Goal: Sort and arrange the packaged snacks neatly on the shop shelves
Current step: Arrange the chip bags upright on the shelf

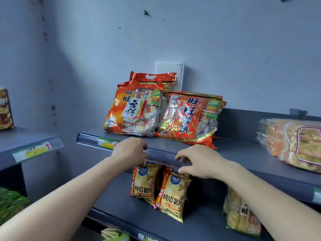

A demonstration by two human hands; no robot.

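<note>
Two yellow potato chip bags stand side by side on the lower shelf (205, 225), the left chip bag (145, 184) a little behind the right chip bag (172, 197). My left hand (129, 152) pinches the top of the left one, just under the upper shelf's front rail (161, 153). The right bag's top is pinched between the thumb and fingers of my right hand (199, 162). The rail hides part of both bag tops. On the upper shelf two large red rice cracker bags (133, 110) (189, 117) lean against the wall.
A clear bag of mixed snacks (295, 143) lies at the upper shelf's right end. A pale cracker bag (241, 214) stands on the lower shelf right of the chips. A separate shelf unit (26, 140) at left holds another bag (5, 108), with green packs (10, 200) below.
</note>
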